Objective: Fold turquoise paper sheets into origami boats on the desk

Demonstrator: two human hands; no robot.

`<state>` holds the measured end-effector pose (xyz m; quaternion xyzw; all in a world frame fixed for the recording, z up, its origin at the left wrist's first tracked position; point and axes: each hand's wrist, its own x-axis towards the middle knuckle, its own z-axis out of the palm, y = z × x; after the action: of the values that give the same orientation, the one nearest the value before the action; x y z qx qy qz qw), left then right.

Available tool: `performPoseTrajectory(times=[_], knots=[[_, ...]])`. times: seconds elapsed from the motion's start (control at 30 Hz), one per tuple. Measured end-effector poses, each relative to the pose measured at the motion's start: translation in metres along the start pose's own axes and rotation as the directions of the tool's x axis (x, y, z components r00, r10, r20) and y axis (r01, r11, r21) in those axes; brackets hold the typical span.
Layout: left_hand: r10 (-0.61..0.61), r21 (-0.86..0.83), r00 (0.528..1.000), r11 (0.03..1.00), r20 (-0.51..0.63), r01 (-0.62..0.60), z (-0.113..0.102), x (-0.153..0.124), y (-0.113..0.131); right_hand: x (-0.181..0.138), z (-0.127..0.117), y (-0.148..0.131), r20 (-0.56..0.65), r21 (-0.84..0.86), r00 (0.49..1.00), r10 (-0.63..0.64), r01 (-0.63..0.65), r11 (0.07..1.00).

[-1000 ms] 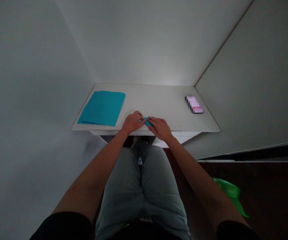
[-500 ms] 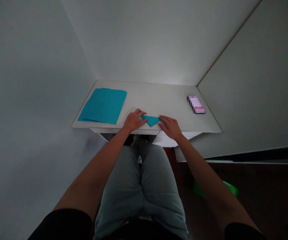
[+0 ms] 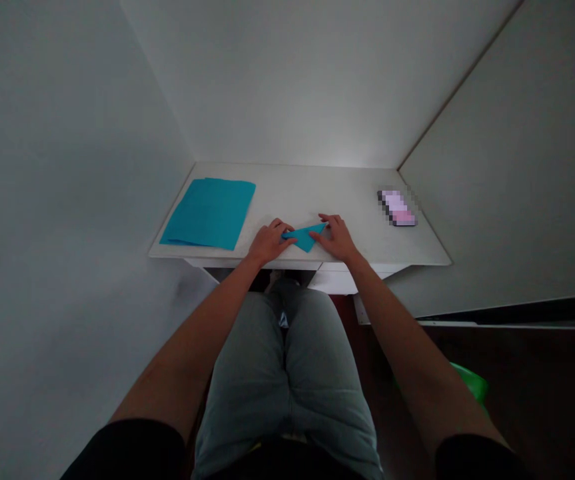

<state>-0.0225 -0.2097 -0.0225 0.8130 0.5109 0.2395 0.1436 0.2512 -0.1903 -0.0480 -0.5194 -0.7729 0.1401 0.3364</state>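
Note:
A small folded piece of blue paper (image 3: 305,239), roughly triangular with one point toward me, is between my two hands near the front edge of the white table (image 3: 297,193). My left hand (image 3: 270,242) grips its left corner between thumb and fingers. At the other end, my right hand (image 3: 338,239) pinches the right corner, which is tilted up and away from me. The thumb lies on the near side of the paper. Larger blue sheets (image 3: 210,212) lie in a loose stack to the left of my left hand.
A phone (image 3: 397,208), its screen blurred out, rests at the table's right side. Walls border the table at the back, left and right. Below the table a white drawer (image 3: 336,281) shows, and a green container (image 3: 470,381) stands on the dark floor to the right.
My right hand has moved up and slightly away from me, lifting the right corner of the folded paper. My left hand has stayed nearly in place at the left corner.

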Motion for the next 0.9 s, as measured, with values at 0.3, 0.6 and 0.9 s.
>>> performPoseTrajectory(times=[0.3,0.6,0.9], knots=[[-0.123,-0.181,0.992,0.976,-0.022,0.117,0.001,-0.001,-0.002,-0.001,-0.004,-0.014,0.064,0.072,0.993,0.104,-0.108,0.991],[-0.200,-0.296,0.977,0.940,-0.079,0.169,0.002,-0.001,-0.004,0.003,0.011,-0.031,0.082,0.057,0.995,0.055,-0.060,0.997],[-0.013,-0.176,0.998,0.984,-0.063,0.002,0.000,-0.002,-0.005,0.005,0.011,-0.030,0.070,0.188,0.995,0.072,-0.084,0.978]])
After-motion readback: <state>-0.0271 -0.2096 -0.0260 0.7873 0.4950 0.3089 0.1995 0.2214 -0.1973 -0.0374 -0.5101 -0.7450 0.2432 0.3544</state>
